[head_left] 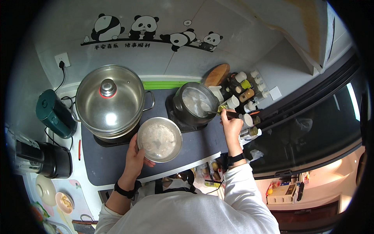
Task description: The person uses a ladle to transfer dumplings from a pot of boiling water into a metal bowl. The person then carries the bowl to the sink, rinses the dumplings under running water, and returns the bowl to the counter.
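My left hand (137, 156) holds a steel bowl (180, 142) by its left rim, thumb on the edge and fingers underneath. Pale, whitish food (157, 136), perhaps in liquid, lies in it; its kind is hard to make out. My right hand (231, 125) is closed round the black handle of a ladle (236, 115). The ladle's head dips into a dark pot (186, 117) of cloudy, pale liquid, up and right of the bowl. That pot sits on a black stove (171, 110). Bowl and pot stand apart, with the bowl nearer to me.
A large lidded steel pot (117, 99) stands left of the bowl. Further left are a green kettle (54, 113), cords and a black appliance (58, 162). Bottles and jars (247, 95) crowd the right, beside a round wooden board (218, 74). Nearer left is a small food bowl (59, 202).
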`<state>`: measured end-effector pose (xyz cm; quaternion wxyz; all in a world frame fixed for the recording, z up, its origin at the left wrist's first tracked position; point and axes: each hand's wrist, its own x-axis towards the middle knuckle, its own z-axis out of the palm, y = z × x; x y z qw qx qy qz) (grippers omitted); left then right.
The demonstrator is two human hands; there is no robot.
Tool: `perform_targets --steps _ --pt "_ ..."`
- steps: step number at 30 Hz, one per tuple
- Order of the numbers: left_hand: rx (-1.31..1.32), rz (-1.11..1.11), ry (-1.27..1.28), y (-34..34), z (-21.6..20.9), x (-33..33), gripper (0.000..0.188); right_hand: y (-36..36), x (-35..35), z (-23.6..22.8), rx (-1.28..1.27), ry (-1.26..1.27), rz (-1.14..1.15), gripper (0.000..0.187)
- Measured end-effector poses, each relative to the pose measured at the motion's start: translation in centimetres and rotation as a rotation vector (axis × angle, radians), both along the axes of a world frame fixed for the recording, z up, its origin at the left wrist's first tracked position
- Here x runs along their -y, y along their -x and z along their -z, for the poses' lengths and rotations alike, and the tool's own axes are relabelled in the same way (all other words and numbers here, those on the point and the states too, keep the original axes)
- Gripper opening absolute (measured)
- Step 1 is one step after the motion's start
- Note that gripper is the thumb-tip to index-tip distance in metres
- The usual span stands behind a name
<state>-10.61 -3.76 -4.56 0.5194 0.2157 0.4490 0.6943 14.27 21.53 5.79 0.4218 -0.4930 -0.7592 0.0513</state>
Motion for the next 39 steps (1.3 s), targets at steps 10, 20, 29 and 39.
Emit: perform_targets --steps 10,20,29,39 --pt "-0.017 -0.045 0.022 -1.1 -0.7 0.0 0.061 -0.6 -1.4 -0.9 0.040 0.074 0.049 0.021" --pt "-0.022 -0.059 0.024 -2.6 -2.0 0.3 0.063 -0.8 -1.9 -1.8 0.004 0.075 0.032 0.025" --pt "-0.047 -0.130 0.045 -4.8 -3.0 0.4 0.060 -2.0 -5.1 -0.5 0.019 0.049 0.035 0.038" --pt "-0.082 -0.216 0.049 -7.2 -3.7 0.5 0.062 -1.9 -7.4 0.0 0.047 0.007 -0.021 0.041"
